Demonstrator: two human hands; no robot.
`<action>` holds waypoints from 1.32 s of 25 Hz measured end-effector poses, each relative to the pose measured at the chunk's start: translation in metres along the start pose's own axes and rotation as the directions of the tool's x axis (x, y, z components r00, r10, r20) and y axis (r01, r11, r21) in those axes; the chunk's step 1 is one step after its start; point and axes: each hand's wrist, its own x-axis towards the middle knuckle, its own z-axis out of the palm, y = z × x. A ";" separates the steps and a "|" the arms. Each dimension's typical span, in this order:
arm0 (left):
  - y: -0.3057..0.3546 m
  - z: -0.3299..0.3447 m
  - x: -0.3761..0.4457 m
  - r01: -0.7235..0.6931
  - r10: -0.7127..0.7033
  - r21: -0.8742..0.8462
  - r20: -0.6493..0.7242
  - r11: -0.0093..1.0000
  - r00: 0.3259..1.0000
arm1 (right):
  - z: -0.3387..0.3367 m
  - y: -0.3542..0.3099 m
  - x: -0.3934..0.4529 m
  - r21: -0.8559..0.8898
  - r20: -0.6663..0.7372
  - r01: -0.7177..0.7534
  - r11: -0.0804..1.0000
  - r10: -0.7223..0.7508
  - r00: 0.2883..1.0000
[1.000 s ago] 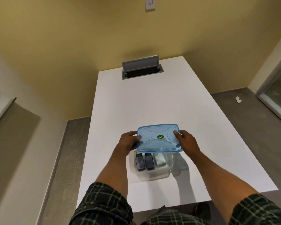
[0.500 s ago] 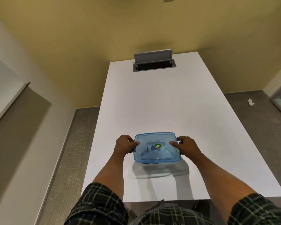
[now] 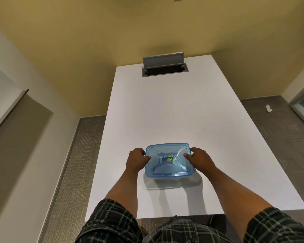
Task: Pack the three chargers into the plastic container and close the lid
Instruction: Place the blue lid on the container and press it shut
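Yellow walls surround a white worktop [image 3: 191, 111]. Near its front edge sits the blue lid [image 3: 168, 160], covering the container; its green sticker [image 3: 170, 159] is unreadable. The left hand [image 3: 136, 159] and right hand [image 3: 201, 158] grip its sides, thumbs on top. Chargers are hidden beneath.

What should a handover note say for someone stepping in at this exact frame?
Left hand: gripping the left edge of the blue lid, thumb on top.
Right hand: gripping the right edge the same way.
The lid sits level on the container, near the front of the white table.
Chargers: none on the table; only dim shapes show through the lid, so the count cannot be checked.
Done: lid placed on.
Left: press all edges down, since a full seal cannot be confirmed, then let go.
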 end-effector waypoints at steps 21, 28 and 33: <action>0.009 0.006 0.011 -0.143 0.106 0.192 0.189 0.971 0.976 | -0.002 -0.002 0.017 -0.224 0.113 0.039 0.974 -0.014 0.993; 0.024 -0.016 0.028 -0.280 0.091 0.420 0.415 0.863 0.905 | -0.027 -0.005 0.031 -0.368 0.313 0.130 0.920 -0.009 0.950; 0.028 -0.012 0.028 -0.349 0.055 0.547 0.482 0.761 0.875 | -0.037 -0.017 0.037 -0.488 0.486 0.254 0.835 0.018 0.874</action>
